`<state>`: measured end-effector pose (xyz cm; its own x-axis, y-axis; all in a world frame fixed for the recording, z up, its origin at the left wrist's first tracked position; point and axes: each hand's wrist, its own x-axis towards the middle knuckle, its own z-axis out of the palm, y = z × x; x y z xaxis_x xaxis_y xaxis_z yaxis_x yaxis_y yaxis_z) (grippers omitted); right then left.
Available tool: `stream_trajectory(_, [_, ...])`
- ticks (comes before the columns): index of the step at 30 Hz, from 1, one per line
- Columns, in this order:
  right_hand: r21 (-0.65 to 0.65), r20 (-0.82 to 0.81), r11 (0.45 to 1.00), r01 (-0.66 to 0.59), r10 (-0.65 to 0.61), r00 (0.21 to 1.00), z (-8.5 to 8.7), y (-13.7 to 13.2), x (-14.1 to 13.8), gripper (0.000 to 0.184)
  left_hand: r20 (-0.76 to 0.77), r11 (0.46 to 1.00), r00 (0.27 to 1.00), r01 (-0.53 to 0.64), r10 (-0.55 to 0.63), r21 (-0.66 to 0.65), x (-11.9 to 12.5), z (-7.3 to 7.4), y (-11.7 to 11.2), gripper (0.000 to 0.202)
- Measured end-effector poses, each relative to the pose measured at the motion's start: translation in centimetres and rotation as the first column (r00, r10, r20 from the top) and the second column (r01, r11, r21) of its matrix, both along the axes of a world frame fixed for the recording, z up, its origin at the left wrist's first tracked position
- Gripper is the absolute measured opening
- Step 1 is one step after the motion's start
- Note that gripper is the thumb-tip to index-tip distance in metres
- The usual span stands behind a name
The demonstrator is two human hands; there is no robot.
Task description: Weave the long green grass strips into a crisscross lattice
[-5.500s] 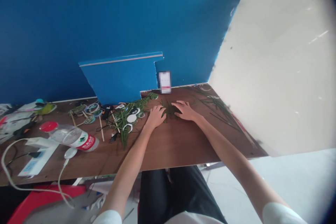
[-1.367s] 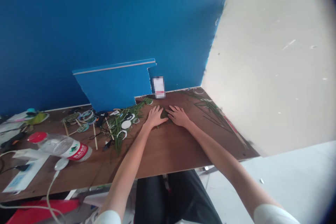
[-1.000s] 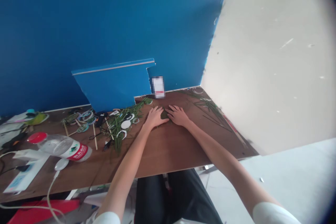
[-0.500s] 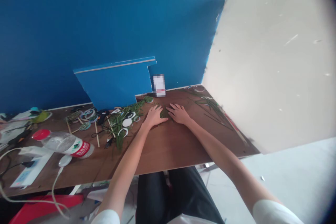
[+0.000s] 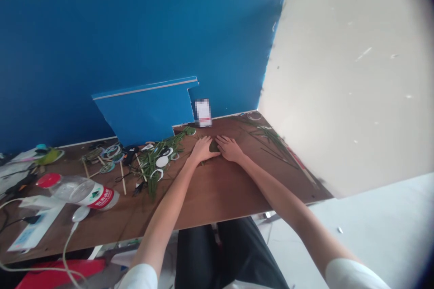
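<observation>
A small dark green piece [image 5: 213, 146] lies on the brown table, mostly covered by my hands; its exact shape I cannot make out. My left hand [image 5: 202, 148] rests palm down at its left side, with fingers stretched forward and the thumb reaching right. From the right, my right hand [image 5: 228, 147] lies flat, its fingertips touching or very near the piece. Both hands have their fingers extended. Long green leaf strips [image 5: 151, 167] are heaped to the left of my left hand, with white rings and a white disc [image 5: 162, 161] among them.
A blue partition [image 5: 217, 45] closes the back, with a smaller blue panel [image 5: 152, 110] leaning there. Further left are thin wooden sticks [image 5: 122, 176], a plastic bottle [image 5: 81, 192] on its side and a power strip [image 5: 39, 223]. More leaf strips [image 5: 278, 142] lie right, by a white wall.
My hands have drawn slightly closer together around the green piece. The left one has shifted a little to the right. The whole view has tilted slightly.
</observation>
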<state>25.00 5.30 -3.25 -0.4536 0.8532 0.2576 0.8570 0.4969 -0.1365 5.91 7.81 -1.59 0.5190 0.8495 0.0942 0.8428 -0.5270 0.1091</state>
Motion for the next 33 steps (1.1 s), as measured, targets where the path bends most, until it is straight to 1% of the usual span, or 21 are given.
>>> stream_trajectory(3, [-0.001, 0.016, 1.0, -0.004, 0.004, 1.0, -0.1, -0.1, 0.0, 0.053, -0.013, 1.0, 1.0, -0.013, 0.013, -0.006, -0.2, 0.0, -0.4, 0.09])
stream_trajectory(10, [-0.004, 0.023, 1.0, 0.003, -0.003, 1.0, -0.3, -0.2, 0.2, 0.054, -0.032, 0.999, 0.999, -0.043, 0.042, -0.029, -0.7, 0.7, -1.2, 0.088])
stream_trajectory(14, [-0.022, 0.018, 1.0, 0.001, 0.0, 1.0, -0.5, -0.1, 0.2, 0.055, -0.033, 0.998, 0.999, -0.039, 0.037, -0.057, -1.1, 0.6, -1.3, 0.092])
stream_trajectory(17, [-0.023, -0.003, 1.0, -0.002, 0.002, 1.0, -0.3, -0.2, 0.1, 0.054, -0.027, 0.997, 0.999, -0.037, 0.035, -0.073, -1.3, 0.5, -1.5, 0.092])
stream_trajectory(19, [-0.006, -0.046, 1.0, 0.004, -0.004, 0.999, 0.1, -0.5, 0.0, 0.054, -0.001, 0.997, 0.999, -0.041, 0.041, -0.068, -1.6, 0.7, -1.9, 0.088])
stream_trajectory(21, [0.043, -0.122, 0.999, 0.028, -0.022, 0.992, 0.7, -0.8, 0.1, 0.054, 0.051, 0.997, 0.996, -0.067, 0.069, -0.042, -2.2, 1.1, -2.4, 0.081])
stream_trajectory(23, [0.102, -0.207, 0.993, 0.066, -0.043, 0.977, 1.2, -1.0, 0.2, 0.053, 0.107, 0.993, 0.987, -0.12, 0.121, -0.012, -3.3, 1.4, -3.0, 0.072])
stream_trajectory(25, [0.123, -0.251, 0.99, 0.075, -0.042, 0.967, 1.5, -1.1, 0.2, 0.052, 0.144, 0.986, 0.977, -0.163, 0.159, 0.018, -4.6, 1.5, -3.5, 0.06])
stream_trajectory(27, [0.097, -0.233, 0.995, 0.022, 0.001, 0.972, 1.5, -1.2, 0.2, 0.049, 0.185, 0.985, 0.969, -0.171, 0.163, 0.028, -5.8, 1.2, -3.9, 0.05])
stream_trajectory(29, [0.056, -0.184, 0.996, -0.07, 0.08, 0.98, 1.4, -1.1, 0.1, 0.045, 0.221, 0.991, 0.967, -0.136, 0.129, 0.015, -6.7, 0.6, -4.2, 0.044])
stream_trajectory(31, [0.025, -0.143, 0.989, -0.146, 0.148, 0.979, 1.3, -1.1, -0.1, 0.043, 0.252, 0.994, 0.963, -0.103, 0.094, 0.022, -7.2, -0.2, -4.1, 0.041])
stream_trajectory(33, [0.012, -0.126, 0.984, -0.175, 0.175, 0.976, 1.3, -1.1, -0.2, 0.044, 0.27, 0.997, 0.961, -0.07, 0.056, 0.041, -7.5, -0.9, -3.9, 0.041])
